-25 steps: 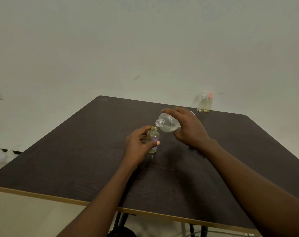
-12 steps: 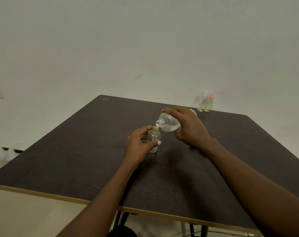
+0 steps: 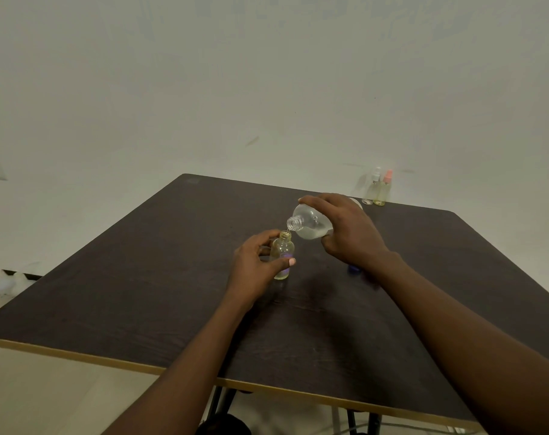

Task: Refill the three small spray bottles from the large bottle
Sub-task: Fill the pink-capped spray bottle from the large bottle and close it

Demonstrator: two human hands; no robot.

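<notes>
Clear large bottle (image 3: 310, 222) tilts its open neck over an uncapped small bottle (image 3: 282, 254), seemingly part-filled yellowish.

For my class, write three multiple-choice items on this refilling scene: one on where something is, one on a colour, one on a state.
1. Where do the two capped spray bottles stand?
A. at the far right edge of the table
B. at the near left corner
C. on the floor

2. What colour is the cap of the right one?
A. black
B. pink
C. green

3. How is the large bottle held?
A. upright and capped
B. lying flat on the table
C. tipped, uncapped, with its mouth over the small bottle

Key: 1 A, they stand by the wall at the far edge of the table. 2 B, the cap is pink. 3 C, the right hand tilts it over the small bottle, which the left hand steadies.
</notes>
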